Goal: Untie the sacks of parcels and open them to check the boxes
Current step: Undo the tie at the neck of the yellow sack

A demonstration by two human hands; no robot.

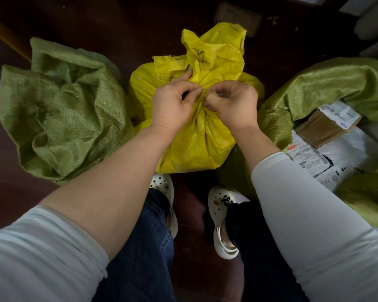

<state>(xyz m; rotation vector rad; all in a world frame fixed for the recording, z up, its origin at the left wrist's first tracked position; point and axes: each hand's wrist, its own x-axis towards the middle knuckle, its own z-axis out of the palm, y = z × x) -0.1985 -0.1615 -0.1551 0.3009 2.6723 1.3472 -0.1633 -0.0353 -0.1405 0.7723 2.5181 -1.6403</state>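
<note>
Head view, straight down: blue jeans (144,247) and two white perforated clogs (222,205) stand on a dark wooden floor (188,214), with only a narrow strip of bare boards between the feet. Just past the toes sits the yellow sack (201,144), its near edge almost at the left clog. Both forearms reach over it, white sleeves pushed back.

Left hand (172,103) and right hand (231,101) meet at the sack's gathered neck (202,95), which is cinched tight. Each hand is curled, its fingertips pinching the bunched plastic at the tie (the cord itself is too small to make out). The loose top flares up beyond the knuckles.

Room to the sides is tight. A crumpled green woven sack (63,110) presses against the yellow one on the left. On the right an opened green sack (327,83) lies close beside it, its mouth showing a brown cardboard box (319,127) and a white labelled mailer (336,153).

Farther on, open dark floor runs to a dark rectangular block (238,17).
</note>
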